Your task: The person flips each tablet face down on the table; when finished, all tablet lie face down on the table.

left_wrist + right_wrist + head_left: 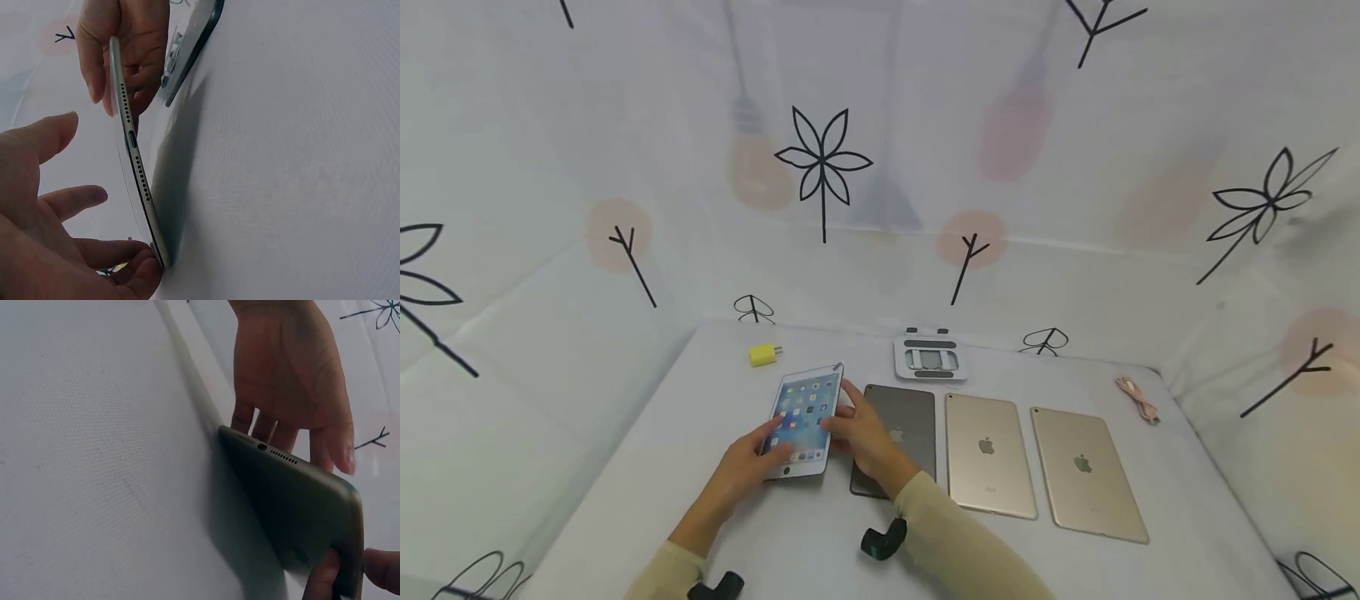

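A white-bordered tablet with its screen lit and app icons showing is held tilted up off the table. My right hand pinches its right side, thumb on the screen side and fingers behind; the dark back shows in the right wrist view. At the tablet's lower left is my left hand. In the left wrist view its thumb and forefinger stand apart from the tablet edge, while other fingers touch the lower corner. A thin line runs alongside the screen there; I cannot tell what it is.
A dark grey tablet lies face down, partly behind my right arm. Two gold tablets lie to its right. Farther back are a yellow plug adapter, a white folding stand and a coiled pink cable. Patterned curtains surround the table.
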Demonstrator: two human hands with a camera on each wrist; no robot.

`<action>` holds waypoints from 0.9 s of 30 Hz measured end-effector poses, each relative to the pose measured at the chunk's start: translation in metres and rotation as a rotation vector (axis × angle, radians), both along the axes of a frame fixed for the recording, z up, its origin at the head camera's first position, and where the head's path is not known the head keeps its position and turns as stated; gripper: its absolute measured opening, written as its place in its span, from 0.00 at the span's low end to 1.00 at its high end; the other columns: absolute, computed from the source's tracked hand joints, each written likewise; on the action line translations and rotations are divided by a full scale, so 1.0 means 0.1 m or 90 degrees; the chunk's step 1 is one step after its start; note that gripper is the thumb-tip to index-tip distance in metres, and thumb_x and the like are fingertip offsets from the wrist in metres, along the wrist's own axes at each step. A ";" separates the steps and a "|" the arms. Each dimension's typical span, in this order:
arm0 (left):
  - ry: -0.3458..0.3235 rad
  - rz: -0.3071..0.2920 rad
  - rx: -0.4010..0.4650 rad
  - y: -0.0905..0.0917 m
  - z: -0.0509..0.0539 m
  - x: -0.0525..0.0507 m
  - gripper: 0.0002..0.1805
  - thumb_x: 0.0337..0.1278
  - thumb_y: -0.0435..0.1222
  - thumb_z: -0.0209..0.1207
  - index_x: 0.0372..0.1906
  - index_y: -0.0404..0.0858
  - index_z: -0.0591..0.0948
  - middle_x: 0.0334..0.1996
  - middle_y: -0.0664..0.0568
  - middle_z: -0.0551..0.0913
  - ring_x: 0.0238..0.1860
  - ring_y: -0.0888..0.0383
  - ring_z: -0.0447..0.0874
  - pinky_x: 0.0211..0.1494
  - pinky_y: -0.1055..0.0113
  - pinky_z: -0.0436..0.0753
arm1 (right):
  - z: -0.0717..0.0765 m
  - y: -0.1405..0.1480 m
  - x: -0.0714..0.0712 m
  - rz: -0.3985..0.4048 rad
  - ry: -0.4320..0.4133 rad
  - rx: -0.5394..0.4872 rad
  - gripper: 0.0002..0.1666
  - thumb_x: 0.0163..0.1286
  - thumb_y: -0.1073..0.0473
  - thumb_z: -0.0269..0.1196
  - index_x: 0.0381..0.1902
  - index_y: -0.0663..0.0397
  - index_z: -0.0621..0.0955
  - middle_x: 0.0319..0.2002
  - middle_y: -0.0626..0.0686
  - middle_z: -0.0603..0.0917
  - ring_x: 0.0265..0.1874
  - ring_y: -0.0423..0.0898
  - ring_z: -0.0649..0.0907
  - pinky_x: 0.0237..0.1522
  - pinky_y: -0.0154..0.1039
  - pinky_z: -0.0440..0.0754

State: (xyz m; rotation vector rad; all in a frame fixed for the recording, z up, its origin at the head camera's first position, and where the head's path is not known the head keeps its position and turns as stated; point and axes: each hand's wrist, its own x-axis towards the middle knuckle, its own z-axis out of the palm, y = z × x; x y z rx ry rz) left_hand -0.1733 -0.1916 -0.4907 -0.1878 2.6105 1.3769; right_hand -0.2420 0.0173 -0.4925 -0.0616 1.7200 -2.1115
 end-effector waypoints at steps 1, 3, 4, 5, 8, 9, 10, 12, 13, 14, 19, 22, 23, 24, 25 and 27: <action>-0.002 -0.011 -0.002 0.02 0.00 0.00 0.41 0.67 0.59 0.59 0.77 0.43 0.67 0.75 0.32 0.63 0.76 0.32 0.56 0.73 0.35 0.62 | 0.01 0.00 0.00 0.005 0.003 -0.005 0.52 0.69 0.70 0.64 0.83 0.43 0.52 0.64 0.64 0.78 0.53 0.53 0.86 0.47 0.46 0.86; 0.000 -0.028 -0.007 0.07 0.02 0.00 0.43 0.64 0.62 0.59 0.76 0.43 0.68 0.75 0.31 0.63 0.76 0.31 0.56 0.72 0.34 0.63 | 0.02 -0.01 0.00 0.008 0.009 -0.017 0.49 0.71 0.70 0.62 0.82 0.42 0.54 0.64 0.64 0.79 0.51 0.53 0.86 0.44 0.44 0.86; 0.000 -0.030 -0.012 0.09 0.03 0.01 0.44 0.64 0.63 0.59 0.76 0.42 0.68 0.75 0.31 0.63 0.76 0.31 0.57 0.72 0.34 0.64 | 0.03 -0.01 0.00 0.006 0.010 -0.022 0.48 0.72 0.70 0.60 0.82 0.42 0.54 0.63 0.64 0.79 0.50 0.52 0.86 0.43 0.43 0.87; 0.001 -0.030 -0.021 0.12 0.04 0.01 0.44 0.63 0.64 0.58 0.76 0.41 0.69 0.74 0.30 0.63 0.75 0.30 0.57 0.71 0.34 0.65 | 0.04 -0.02 0.00 0.003 0.010 -0.025 0.47 0.73 0.69 0.60 0.82 0.42 0.55 0.62 0.64 0.80 0.48 0.52 0.87 0.41 0.42 0.87; 0.010 -0.031 -0.048 0.20 0.08 0.01 0.47 0.63 0.66 0.57 0.75 0.37 0.69 0.73 0.28 0.65 0.73 0.29 0.60 0.68 0.33 0.68 | 0.07 -0.07 0.01 -0.010 0.002 -0.033 0.45 0.73 0.69 0.59 0.82 0.42 0.56 0.60 0.64 0.81 0.45 0.50 0.87 0.37 0.40 0.87; 0.011 -0.028 -0.056 0.22 0.10 0.01 0.49 0.62 0.67 0.56 0.75 0.36 0.68 0.72 0.28 0.66 0.73 0.28 0.62 0.67 0.33 0.70 | 0.09 -0.09 0.01 -0.014 -0.001 -0.032 0.44 0.73 0.68 0.59 0.82 0.42 0.57 0.60 0.63 0.81 0.45 0.50 0.87 0.36 0.39 0.87; 0.013 -0.026 -0.064 0.24 0.12 0.01 0.51 0.61 0.68 0.56 0.75 0.34 0.68 0.71 0.27 0.66 0.72 0.28 0.63 0.66 0.34 0.71 | 0.10 -0.11 0.02 -0.016 -0.004 -0.031 0.44 0.74 0.67 0.60 0.82 0.42 0.57 0.60 0.62 0.80 0.45 0.50 0.87 0.36 0.38 0.87; 0.018 -0.025 -0.072 0.29 0.16 0.02 0.53 0.59 0.69 0.57 0.75 0.32 0.67 0.70 0.26 0.68 0.70 0.28 0.66 0.64 0.34 0.73 | 0.12 -0.14 0.04 -0.017 -0.004 -0.029 0.44 0.74 0.65 0.60 0.82 0.45 0.57 0.59 0.62 0.79 0.45 0.50 0.87 0.37 0.38 0.86; 0.022 -0.025 -0.076 0.29 0.18 0.03 0.54 0.59 0.70 0.57 0.74 0.30 0.67 0.69 0.26 0.69 0.69 0.28 0.67 0.63 0.35 0.74 | 0.13 -0.16 0.05 -0.014 -0.005 -0.029 0.43 0.74 0.65 0.60 0.82 0.45 0.57 0.59 0.62 0.79 0.46 0.50 0.86 0.37 0.38 0.86; 0.029 -0.026 -0.080 0.29 0.20 0.04 0.54 0.58 0.69 0.58 0.74 0.29 0.67 0.68 0.26 0.70 0.68 0.29 0.70 0.63 0.36 0.75 | 0.14 -0.18 0.06 -0.008 -0.003 -0.030 0.43 0.74 0.64 0.60 0.82 0.46 0.56 0.59 0.62 0.78 0.46 0.50 0.86 0.37 0.38 0.86; 0.068 -0.050 -0.082 0.26 0.35 0.06 0.46 0.63 0.59 0.62 0.70 0.25 0.71 0.65 0.28 0.75 0.66 0.34 0.75 0.63 0.40 0.77 | 0.20 -0.23 0.09 0.030 0.002 -0.050 0.45 0.73 0.63 0.62 0.82 0.42 0.57 0.60 0.68 0.81 0.49 0.54 0.87 0.38 0.39 0.87; 0.092 -0.069 -0.084 0.26 0.43 0.05 0.39 0.64 0.50 0.62 0.69 0.25 0.72 0.64 0.30 0.77 0.66 0.36 0.76 0.63 0.41 0.78 | 0.23 -0.24 0.08 0.048 0.012 -0.057 0.45 0.73 0.62 0.63 0.82 0.39 0.57 0.61 0.70 0.80 0.50 0.54 0.87 0.41 0.41 0.88; 0.103 -0.075 -0.087 0.25 0.44 0.04 0.37 0.64 0.47 0.61 0.69 0.26 0.73 0.63 0.31 0.78 0.64 0.37 0.77 0.63 0.42 0.78 | 0.24 -0.25 0.08 0.054 0.017 -0.056 0.45 0.74 0.62 0.63 0.82 0.39 0.57 0.62 0.70 0.79 0.51 0.54 0.87 0.42 0.42 0.88; 0.110 -0.080 -0.089 0.25 0.45 0.03 0.35 0.63 0.44 0.61 0.69 0.26 0.73 0.62 0.32 0.79 0.63 0.39 0.79 0.61 0.43 0.80 | 0.25 -0.25 0.08 0.060 0.021 -0.051 0.45 0.74 0.61 0.63 0.82 0.39 0.57 0.62 0.69 0.80 0.51 0.54 0.87 0.44 0.43 0.88; 0.117 -0.083 -0.088 0.24 0.46 0.02 0.34 0.62 0.42 0.61 0.69 0.27 0.73 0.62 0.32 0.80 0.61 0.41 0.80 0.60 0.45 0.81 | 0.26 -0.25 0.09 0.065 0.023 -0.048 0.44 0.74 0.60 0.63 0.82 0.38 0.57 0.61 0.68 0.81 0.52 0.54 0.87 0.46 0.45 0.88; 0.122 -0.084 -0.083 0.22 0.47 0.02 0.33 0.61 0.39 0.59 0.70 0.29 0.73 0.61 0.35 0.81 0.58 0.44 0.82 0.56 0.48 0.83 | 0.26 -0.25 0.10 0.074 0.029 -0.041 0.43 0.75 0.59 0.63 0.81 0.37 0.58 0.58 0.66 0.83 0.53 0.54 0.87 0.49 0.47 0.87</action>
